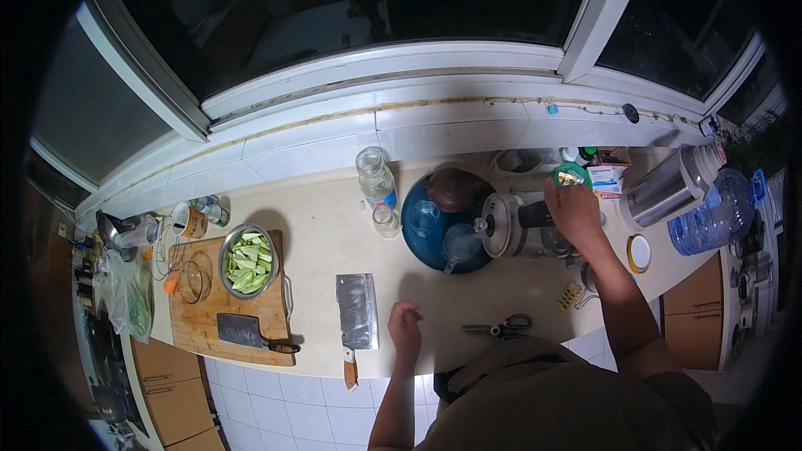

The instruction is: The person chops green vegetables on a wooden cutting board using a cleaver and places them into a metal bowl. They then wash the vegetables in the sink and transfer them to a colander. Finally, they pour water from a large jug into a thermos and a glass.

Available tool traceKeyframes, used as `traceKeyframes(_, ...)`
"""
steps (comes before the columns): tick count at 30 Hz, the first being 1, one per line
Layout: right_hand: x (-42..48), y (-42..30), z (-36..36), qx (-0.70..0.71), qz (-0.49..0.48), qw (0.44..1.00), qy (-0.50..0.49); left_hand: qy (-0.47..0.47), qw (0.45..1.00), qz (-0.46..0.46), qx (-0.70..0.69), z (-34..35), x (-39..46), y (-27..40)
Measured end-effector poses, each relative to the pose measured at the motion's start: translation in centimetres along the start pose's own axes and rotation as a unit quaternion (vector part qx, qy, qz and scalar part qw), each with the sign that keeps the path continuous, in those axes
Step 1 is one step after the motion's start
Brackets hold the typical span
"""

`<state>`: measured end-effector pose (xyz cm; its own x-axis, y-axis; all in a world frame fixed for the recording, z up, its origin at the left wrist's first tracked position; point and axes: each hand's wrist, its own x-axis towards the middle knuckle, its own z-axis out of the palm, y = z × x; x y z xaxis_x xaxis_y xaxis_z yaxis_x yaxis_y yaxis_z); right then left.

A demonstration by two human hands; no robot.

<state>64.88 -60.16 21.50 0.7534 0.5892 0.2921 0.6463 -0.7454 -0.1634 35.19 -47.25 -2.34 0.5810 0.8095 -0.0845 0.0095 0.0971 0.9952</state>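
Observation:
My right hand [571, 212] is closed around the black handle [536, 215] of a glass kettle [501, 225] with a metal rim, partly over a round blue tray [416, 244]. On the tray are a dark brown rounded vessel [454, 189] and clear glass pieces. My left hand [405, 319] is over the counter's front edge with fingers curled and nothing visible in it. A cleaver [357, 310] with a wooden handle lies to its left, scissors [498, 327] to its right. Glass bottles [374, 180] stand behind, left of the tray.
At left, a wooden cutting board [188, 319] bears a metal bowl of cut green vegetable [249, 263], a glass bowl [195, 282] and a second cleaver [239, 329]. At right stand a steel thermos [667, 188], a large plastic water bottle [714, 219] and a yellow-rimmed lid [639, 254].

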Motion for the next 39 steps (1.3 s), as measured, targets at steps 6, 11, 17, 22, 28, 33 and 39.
traceKeyframes(6,-0.4,0.9,1.2,0.009,0.017,1.000,-0.010,-0.007,1.000,0.008,0.006,0.2,-0.2,0.2)
traceKeyframes(11,-1.0,3.5,3.6,0.075,0.028,0.997,0.021,-0.019,1.000,0.004,-0.003,0.2,-0.1,-0.1)
traceKeyframes(17,-1.9,7.0,3.4,0.344,0.226,0.910,-0.050,-0.020,1.000,0.000,-0.009,0.1,-0.1,-0.3)
traceKeyframes(22,-1.7,8.1,1.9,0.294,0.230,0.928,-0.028,-0.010,1.000,0.021,0.020,0.0,-0.1,0.1)
traceKeyframes(28,-0.9,9.1,1.1,0.133,0.160,0.977,-0.045,-0.021,1.000,0.013,0.019,-0.3,0.0,-0.7)
traceKeyframes(33,-0.5,8.8,1.6,0.004,0.127,0.991,-0.041,-0.021,0.999,0.029,0.027,0.1,0.2,-0.2)
traceKeyframes(39,-0.2,6.9,0.8,-0.044,0.120,0.991,-0.044,-0.014,1.000,0.009,0.017,0.2,0.2,-0.2)
